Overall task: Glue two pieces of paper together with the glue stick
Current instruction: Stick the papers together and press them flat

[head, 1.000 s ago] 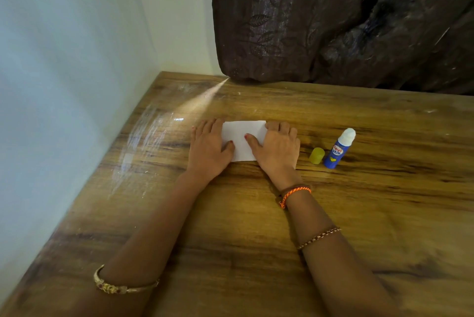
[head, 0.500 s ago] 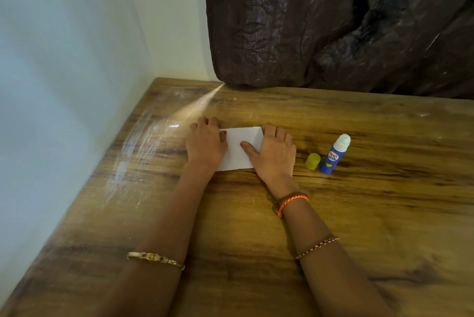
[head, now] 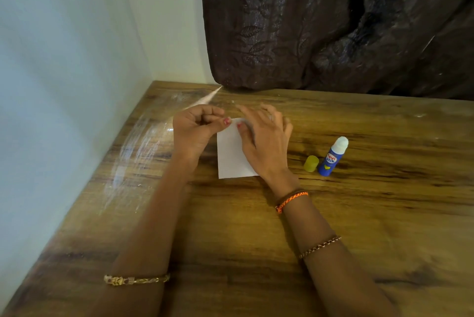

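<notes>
Wooden table [head: 256, 252] set in a corner, pale wall on the left, dark brown leaf-patterned curtain [head: 333, 22] hanging behind the far edge; white paper [head: 230, 155] lies near the middle of the table, between the two hands — whether it is one sheet or two stacked cannot be told from this view; left hand [head: 195, 132] has its fingers curled, thumb tip touching the paper's top left corner, and it looks like a pinch on that corner though motion blur makes it unsure; right hand [head: 264, 142] has fingers mostly straight and spread, lying over the paper's right side and top edge, thumb pressing on the sheet, holding it down rather than gripping it; glue stick [head: 332, 156], blue body with white top, lies uncapped on the table to the right of the right hand, well apart from the paper; its yellow cap [head: 311, 163] sits just beside it; risks, as judgement — if the left hand lifts the corner while the right presses only one side, the sheets could slide out of line or crease at the top edge; any wet glue near the edge could stick to fingertips and drag the paper; the uncapped stick could roll if the wrist knocks it, smearing the table, and it will dry if left open; bracelets [head: 291, 201] could snag an edge on a reach across.
</notes>
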